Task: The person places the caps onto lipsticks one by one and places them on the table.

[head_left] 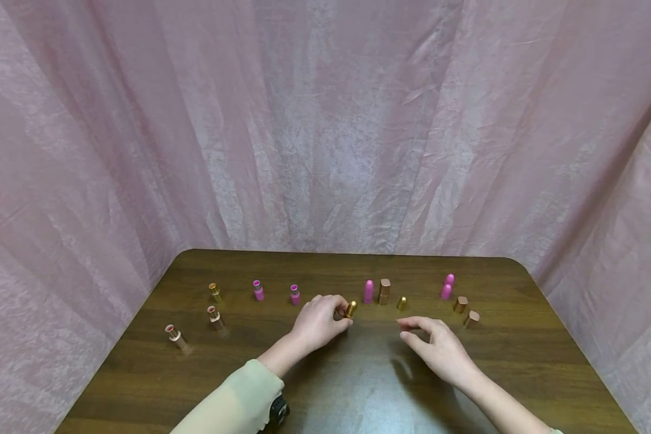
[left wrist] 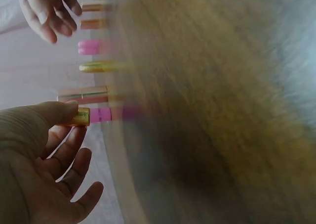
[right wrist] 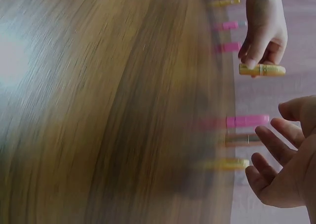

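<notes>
My left hand (head_left: 317, 322) pinches a gold lipstick (head_left: 351, 309) between thumb and fingertips. In the right wrist view this gold lipstick (right wrist: 269, 70) has its rounded cap on and is held off the table. My right hand (head_left: 436, 349) is over the table to the right, fingers loosely bent and holding nothing. Just beyond the hands stand a capped pink lipstick (head_left: 369, 292) and a capped rose-gold lipstick (head_left: 384, 292), side by side. A gold cap (head_left: 402, 303) stands to their right, beyond the right fingertips.
On the left of the wooden table (head_left: 358, 386) stand uncapped lipsticks: one gold (head_left: 215, 293), two pink (head_left: 258, 290) and two rose-gold (head_left: 176, 336). At the right stand two pink caps (head_left: 446, 292) and two rose-gold caps (head_left: 471, 319). A pink curtain (head_left: 325, 120) hangs behind.
</notes>
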`<state>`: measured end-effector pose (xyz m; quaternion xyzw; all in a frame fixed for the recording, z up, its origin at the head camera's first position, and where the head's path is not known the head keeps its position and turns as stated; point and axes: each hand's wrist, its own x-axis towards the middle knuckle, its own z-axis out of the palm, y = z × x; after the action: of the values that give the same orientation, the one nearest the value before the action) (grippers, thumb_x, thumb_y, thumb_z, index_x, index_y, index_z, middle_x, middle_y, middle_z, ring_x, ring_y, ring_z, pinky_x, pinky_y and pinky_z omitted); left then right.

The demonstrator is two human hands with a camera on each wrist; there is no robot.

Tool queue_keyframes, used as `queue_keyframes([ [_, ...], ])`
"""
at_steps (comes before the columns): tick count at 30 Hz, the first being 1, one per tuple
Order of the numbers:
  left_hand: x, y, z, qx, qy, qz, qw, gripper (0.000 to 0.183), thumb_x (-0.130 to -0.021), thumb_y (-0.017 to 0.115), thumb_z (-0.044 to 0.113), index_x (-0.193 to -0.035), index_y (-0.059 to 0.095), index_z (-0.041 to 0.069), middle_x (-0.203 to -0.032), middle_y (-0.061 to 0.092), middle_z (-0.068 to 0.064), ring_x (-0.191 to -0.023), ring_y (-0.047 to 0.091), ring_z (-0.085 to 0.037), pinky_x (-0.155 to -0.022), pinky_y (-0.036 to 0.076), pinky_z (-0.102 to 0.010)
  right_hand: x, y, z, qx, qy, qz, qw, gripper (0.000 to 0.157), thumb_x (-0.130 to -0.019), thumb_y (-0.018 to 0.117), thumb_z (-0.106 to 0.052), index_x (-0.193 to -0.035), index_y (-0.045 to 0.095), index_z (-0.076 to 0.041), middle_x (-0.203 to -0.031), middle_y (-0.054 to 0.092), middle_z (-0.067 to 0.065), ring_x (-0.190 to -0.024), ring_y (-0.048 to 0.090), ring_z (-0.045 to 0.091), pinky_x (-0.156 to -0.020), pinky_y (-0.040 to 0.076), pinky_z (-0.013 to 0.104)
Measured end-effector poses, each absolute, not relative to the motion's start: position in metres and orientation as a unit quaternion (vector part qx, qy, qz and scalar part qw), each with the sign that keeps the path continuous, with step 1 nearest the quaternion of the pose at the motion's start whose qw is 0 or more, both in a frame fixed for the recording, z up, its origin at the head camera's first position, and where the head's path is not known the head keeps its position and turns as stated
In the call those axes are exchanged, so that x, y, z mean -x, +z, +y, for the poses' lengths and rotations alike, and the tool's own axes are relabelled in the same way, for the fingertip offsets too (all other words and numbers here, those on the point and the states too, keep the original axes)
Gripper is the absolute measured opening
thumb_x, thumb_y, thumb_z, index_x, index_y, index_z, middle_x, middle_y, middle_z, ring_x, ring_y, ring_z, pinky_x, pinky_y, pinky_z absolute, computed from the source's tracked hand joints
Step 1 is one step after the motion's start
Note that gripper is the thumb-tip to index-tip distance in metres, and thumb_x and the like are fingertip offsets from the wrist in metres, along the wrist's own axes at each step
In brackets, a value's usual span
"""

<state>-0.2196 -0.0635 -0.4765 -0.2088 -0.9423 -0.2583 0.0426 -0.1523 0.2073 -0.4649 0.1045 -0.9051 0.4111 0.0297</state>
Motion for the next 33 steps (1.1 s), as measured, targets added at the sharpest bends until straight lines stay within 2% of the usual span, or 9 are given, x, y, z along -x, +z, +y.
queue_keyframes([
  [4,0.230,-0.479,-0.058,0.192,-0.253,-0.948,0.033,0.017,-0.086,0.081,0.029,-0.096,0.071,0.020,-0.090,0.067,0.010,-0.089,0.059,-0.017,-0.079,0.048,-0.039,0.149,-0.468,0.219,-0.120,0.351,-0.926,0.074,0.026,-0.095,0.073,-0.023,-0.120,0.075,-0.017,-0.116,0.072,-0.009,-0.116,0.058,0.025,-0.095,0.046,0.051],
  [9,0.242,-0.485,-0.052,0.172,-0.249,-0.953,0.018,0.016,-0.087,0.079,0.029,-0.098,0.071,0.021,-0.090,0.067,0.011,-0.089,0.059,-0.019,-0.079,0.048,-0.041,0.145,-0.476,0.231,-0.140,0.290,-0.940,0.116,0.025,-0.093,0.076,-0.022,-0.118,0.076,-0.017,-0.113,0.073,-0.008,-0.112,0.060,0.024,-0.093,0.049,0.049],
  [21,0.262,-0.491,-0.039,0.138,-0.244,-0.960,-0.010,0.019,-0.087,0.081,0.031,-0.097,0.070,0.020,-0.083,0.062,0.011,-0.081,0.060,-0.015,-0.078,0.048,-0.042,0.135,-0.481,0.246,-0.144,0.274,-0.941,0.142,0.025,-0.091,0.078,-0.021,-0.116,0.076,-0.017,-0.112,0.073,-0.008,-0.108,0.059,0.018,-0.087,0.051,0.046],
  [28,0.271,-0.495,-0.033,0.121,-0.232,-0.965,0.006,0.017,-0.088,0.080,0.030,-0.089,0.065,0.020,-0.078,0.059,0.009,-0.080,0.058,-0.019,-0.077,0.047,-0.045,0.133,-0.481,0.250,-0.145,0.276,-0.937,0.158,0.024,-0.091,0.079,-0.021,-0.114,0.077,-0.017,-0.110,0.073,-0.008,-0.108,0.061,0.020,-0.088,0.051,0.047],
  [33,0.277,-0.497,-0.032,0.102,-0.237,-0.966,0.011,0.016,-0.089,0.079,0.028,-0.089,0.064,0.020,-0.079,0.059,0.007,-0.082,0.057,-0.022,-0.077,0.046,-0.045,0.132,-0.482,0.251,-0.139,0.278,-0.938,0.155,0.024,-0.091,0.079,-0.023,-0.115,0.077,-0.020,-0.110,0.072,-0.010,-0.108,0.060,0.018,-0.087,0.051,0.046],
])
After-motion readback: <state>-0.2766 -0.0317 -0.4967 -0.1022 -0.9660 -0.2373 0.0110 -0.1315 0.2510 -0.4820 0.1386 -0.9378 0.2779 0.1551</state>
